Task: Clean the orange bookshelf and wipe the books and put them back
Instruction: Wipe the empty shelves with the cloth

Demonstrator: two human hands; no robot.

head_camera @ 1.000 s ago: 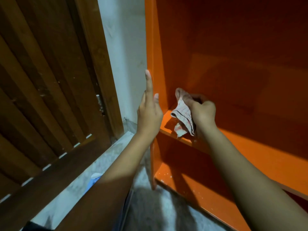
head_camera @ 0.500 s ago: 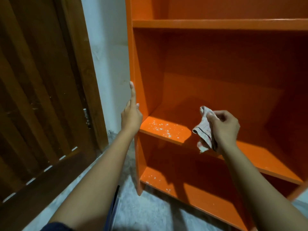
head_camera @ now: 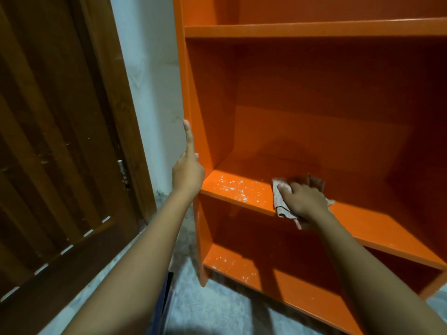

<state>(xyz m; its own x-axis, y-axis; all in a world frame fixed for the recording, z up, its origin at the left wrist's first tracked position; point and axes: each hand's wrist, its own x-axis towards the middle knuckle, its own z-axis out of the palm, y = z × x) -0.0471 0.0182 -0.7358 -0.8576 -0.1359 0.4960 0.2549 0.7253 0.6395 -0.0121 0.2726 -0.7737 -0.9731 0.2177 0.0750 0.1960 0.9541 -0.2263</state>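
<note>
The orange bookshelf fills the right of the head view, with no books on the shelves I can see. My right hand presses a pale checked cloth flat on the middle shelf board. White specks of dust lie on that board to the left of the cloth, and more on the bottom board. My left hand holds the shelf's left side panel, forefinger pointing up along its front edge.
A dark wooden door stands at the left, with a strip of white wall between it and the shelf. Grey stone floor lies below. A dark blue object shows by my left forearm.
My right hand has lowered the bunched cloth onto the middle shelf board and spread it flat. The view has pulled back, showing more of the shelf. My left hand stays on the side panel.
</note>
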